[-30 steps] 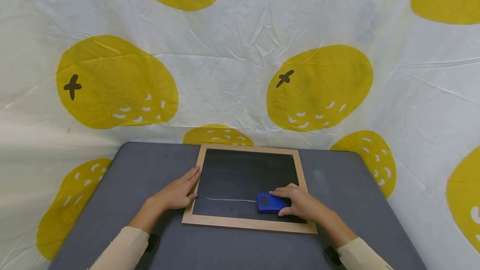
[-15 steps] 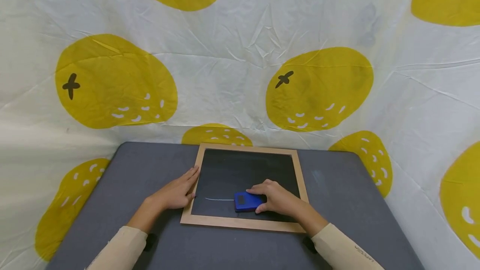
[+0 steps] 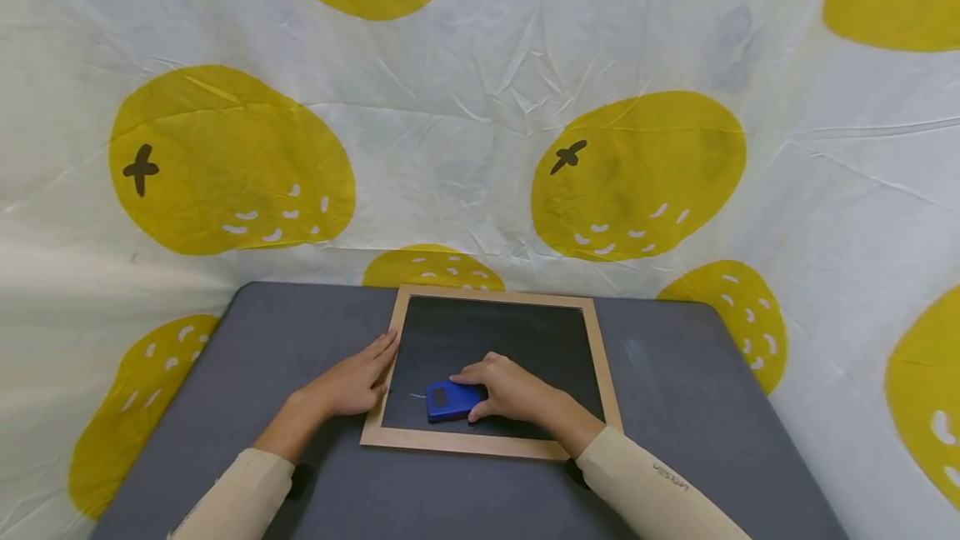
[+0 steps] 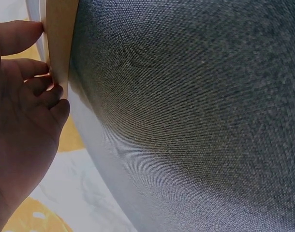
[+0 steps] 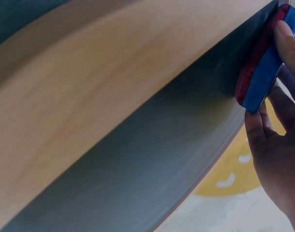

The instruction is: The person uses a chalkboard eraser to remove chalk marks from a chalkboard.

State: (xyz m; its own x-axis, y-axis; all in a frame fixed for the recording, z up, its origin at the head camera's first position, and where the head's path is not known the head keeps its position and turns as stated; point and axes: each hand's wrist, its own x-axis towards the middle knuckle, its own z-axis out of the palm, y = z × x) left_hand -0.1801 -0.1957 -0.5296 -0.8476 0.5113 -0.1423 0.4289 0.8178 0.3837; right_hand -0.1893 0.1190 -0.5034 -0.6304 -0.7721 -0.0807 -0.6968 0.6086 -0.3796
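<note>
A small chalkboard (image 3: 495,340) in a light wooden frame (image 3: 480,443) lies on the grey table. My right hand (image 3: 510,388) grips a blue chalkboard eraser (image 3: 448,402) by its sides, thumb on the near side. The eraser sits low on the board, left of its middle; its red underside (image 5: 256,58) shows in the right wrist view. A short white chalk line (image 3: 417,396) sticks out from its left end. With its fingers extended, my left hand (image 3: 352,382) rests against the frame's left side; the left wrist view shows the fingertips (image 4: 60,106) at the frame's edge.
The grey table (image 3: 300,332) spreads around the board on both sides and in front. Behind it hangs a white cloth (image 3: 450,173) printed with big yellow fruit shapes. A faint pale smudge (image 3: 633,350) marks the table right of the board.
My right hand has slid the eraser leftward across the lower board. The chalk line left of it has shrunk to a short stub. My left hand has stayed at the frame.
</note>
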